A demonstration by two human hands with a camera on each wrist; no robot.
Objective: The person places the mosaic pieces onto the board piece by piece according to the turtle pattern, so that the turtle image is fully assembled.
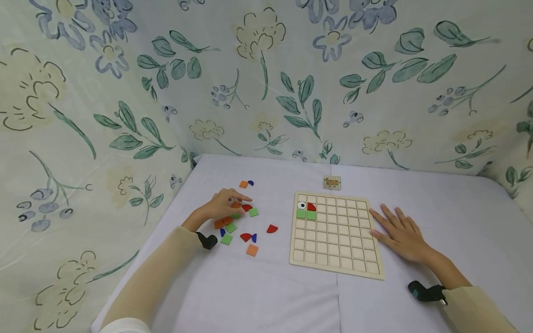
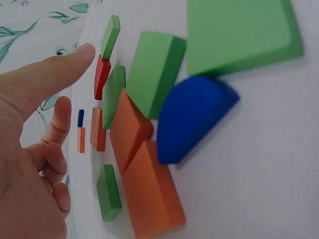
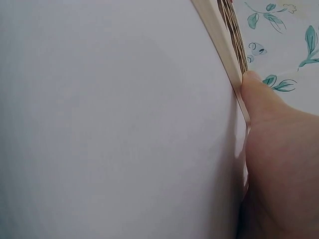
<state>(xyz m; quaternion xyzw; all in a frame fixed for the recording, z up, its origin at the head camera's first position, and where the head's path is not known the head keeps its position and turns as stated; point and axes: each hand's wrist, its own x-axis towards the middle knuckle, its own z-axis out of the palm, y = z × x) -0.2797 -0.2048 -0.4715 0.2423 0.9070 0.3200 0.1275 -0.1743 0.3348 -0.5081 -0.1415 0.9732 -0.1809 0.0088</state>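
My left hand (image 1: 223, 205) hovers over a loose group of coloured tiles, fingers loosely bent with nothing between them. In the left wrist view, the thumb (image 2: 75, 62) points toward a red quarter-round piece (image 2: 101, 77) and a green square (image 2: 110, 37). Nearer that camera lie orange squares (image 2: 152, 191) and a blue half-round piece (image 2: 194, 117). My right hand (image 1: 401, 236) lies spread on the cloth, its thumb and a fingertip at the right edge of a wooden grid board (image 1: 337, 276). An eye tile (image 1: 301, 205), a red quarter-round (image 1: 311, 207) and two green squares (image 1: 311, 215) sit in the board's top-left cells.
Between the tile group and the board lies a red piece (image 1: 272, 229). An orange square (image 1: 251, 250) is nearest the front. Behind the board is a small patterned card (image 1: 332, 182). White cloth (image 1: 270, 296) covers the table, and floral fabric (image 1: 258, 92) hangs around it.
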